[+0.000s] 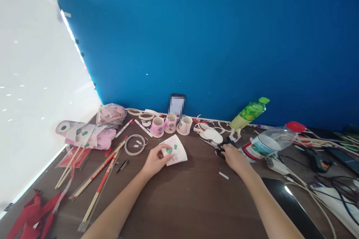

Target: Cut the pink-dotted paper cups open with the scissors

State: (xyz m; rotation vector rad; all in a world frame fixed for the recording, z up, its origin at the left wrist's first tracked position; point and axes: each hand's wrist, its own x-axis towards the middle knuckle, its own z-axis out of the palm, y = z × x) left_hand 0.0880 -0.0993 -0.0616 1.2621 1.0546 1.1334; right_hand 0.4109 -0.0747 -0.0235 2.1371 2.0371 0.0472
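Observation:
My left hand point(155, 161) pinches a flattened piece of white paper cup point(176, 150) with green and pink print, held just above the brown table point(182, 201). My right hand point(233, 157) rests on the table with its fingers closed round the black handles of a pair of scissors point(220, 146), whose blades point left. Behind the paper piece, three cut pink cup sections point(170, 124) stand in a row against the blue wall.
Left: chopsticks in wrappers point(97, 179), a tape ring point(136, 144), flattened pink cups point(84, 134), red strips point(30, 213). Right: a lying clear bottle point(269, 142), a green bottle point(249, 114), cables, a glue gun point(318, 161). A phone point(177, 105) leans on the wall.

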